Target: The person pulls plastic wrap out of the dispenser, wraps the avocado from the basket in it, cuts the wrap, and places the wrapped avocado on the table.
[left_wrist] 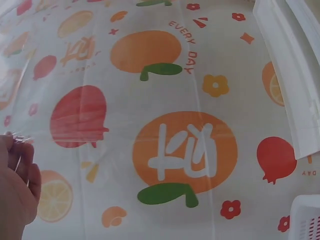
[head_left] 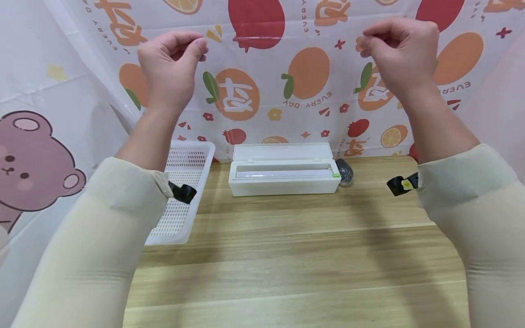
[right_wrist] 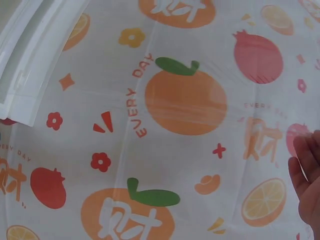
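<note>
My left hand (head_left: 170, 68) is raised at the upper left, fingertips and thumb pinched together. Opposite it, my right hand (head_left: 404, 57) pinches in the same way at the upper right. Between them stretches a sheet of clear plastic wrap (left_wrist: 65, 139), its edge showing as a faint shiny line and crinkling at the left fingertips. Below and between the hands, a long white plastic wrap dispenser (head_left: 283, 187) stands at the back of the table with its lid (head_left: 283, 151) raised. A pale roll (head_left: 283, 173) lies inside it.
A white perforated basket (head_left: 208, 159) stands at the left of the wooden table (head_left: 295, 255), partly behind the left forearm. Right beside the dispenser's right end is a dark, shiny round thing (head_left: 345, 172). A fruit-printed curtain (head_left: 270, 64) hangs behind the table.
</note>
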The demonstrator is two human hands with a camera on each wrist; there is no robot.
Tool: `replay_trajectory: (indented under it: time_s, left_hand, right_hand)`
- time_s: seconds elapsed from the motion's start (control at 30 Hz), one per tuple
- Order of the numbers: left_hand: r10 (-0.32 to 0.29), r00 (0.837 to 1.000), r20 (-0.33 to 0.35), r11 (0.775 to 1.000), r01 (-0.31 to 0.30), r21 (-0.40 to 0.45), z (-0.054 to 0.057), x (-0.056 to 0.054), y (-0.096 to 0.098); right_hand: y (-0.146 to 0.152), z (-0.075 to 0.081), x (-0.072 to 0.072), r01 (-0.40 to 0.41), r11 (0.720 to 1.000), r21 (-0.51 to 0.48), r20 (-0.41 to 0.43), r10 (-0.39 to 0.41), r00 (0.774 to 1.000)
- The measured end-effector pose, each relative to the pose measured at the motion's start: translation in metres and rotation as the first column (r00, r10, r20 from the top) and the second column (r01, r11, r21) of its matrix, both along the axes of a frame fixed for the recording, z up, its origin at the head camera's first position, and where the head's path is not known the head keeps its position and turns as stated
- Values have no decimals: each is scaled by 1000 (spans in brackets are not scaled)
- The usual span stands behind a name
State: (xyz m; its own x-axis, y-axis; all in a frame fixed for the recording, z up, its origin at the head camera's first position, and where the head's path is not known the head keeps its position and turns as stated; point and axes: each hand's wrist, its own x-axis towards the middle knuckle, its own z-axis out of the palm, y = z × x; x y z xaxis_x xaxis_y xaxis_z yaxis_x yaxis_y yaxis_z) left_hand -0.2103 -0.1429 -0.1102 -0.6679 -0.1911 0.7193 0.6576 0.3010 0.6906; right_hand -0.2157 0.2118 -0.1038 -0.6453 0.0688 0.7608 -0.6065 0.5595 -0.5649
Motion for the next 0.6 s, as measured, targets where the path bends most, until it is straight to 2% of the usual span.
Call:
replay_trajectory:
  time_s: [0.07,0.1,0.13,0.17,0.2,0.23,0.27,0.3,0.4,0.43,0.47,0.5,0.53,0.6]
  left_hand:
    - [-55,998,29,998,54,18,0,5,-5]
    - [-106,994,40,994,105,43,-1,8,-8]
    - [-170,984,45,983,167,73,-2,10,-11]
    - [-250,967,50,964,244,105,-4,13,-15]
    - [-329,942,64,939,319,131,-7,16,-19]
    - [-418,906,73,902,403,154,-12,19,-24]
    - [-501,860,94,859,482,172,-17,23,-30]
    - [-574,811,109,814,553,177,-23,26,-35]
    - [-753,635,174,658,735,165,-44,40,-51]
    - [-797,574,190,601,784,152,-52,45,-56]
    - [-829,520,207,551,822,142,-60,51,-60]
    - [-849,476,229,511,850,128,-68,57,-64]
    - [-870,425,249,461,881,109,-75,63,-67]
    - [-891,344,296,376,925,58,-92,76,-73]
  right_hand:
    - [5,0,6,-150,986,-73,36,153,988]
    - [9,-1,10,-243,962,-123,50,251,967]
    - [12,-1,15,-341,924,-171,58,355,933]
    - [16,-3,20,-432,874,-221,60,454,889]
    - [20,-5,24,-530,804,-269,55,562,825]
    - [23,-9,29,-623,720,-306,44,664,746]
    - [26,-14,34,-701,638,-318,36,747,664]
    - [28,-20,39,-776,537,-329,28,828,561]
    - [26,-45,58,-912,249,-327,33,967,253]
    - [23,-54,66,-930,187,-316,50,982,181]
    - [20,-63,76,-942,154,-298,79,987,136]
    - [17,-73,86,-950,135,-280,116,988,106]
    - [13,-84,95,-959,115,-261,149,986,78]
    - [7,-105,111,-967,109,-231,228,972,55]
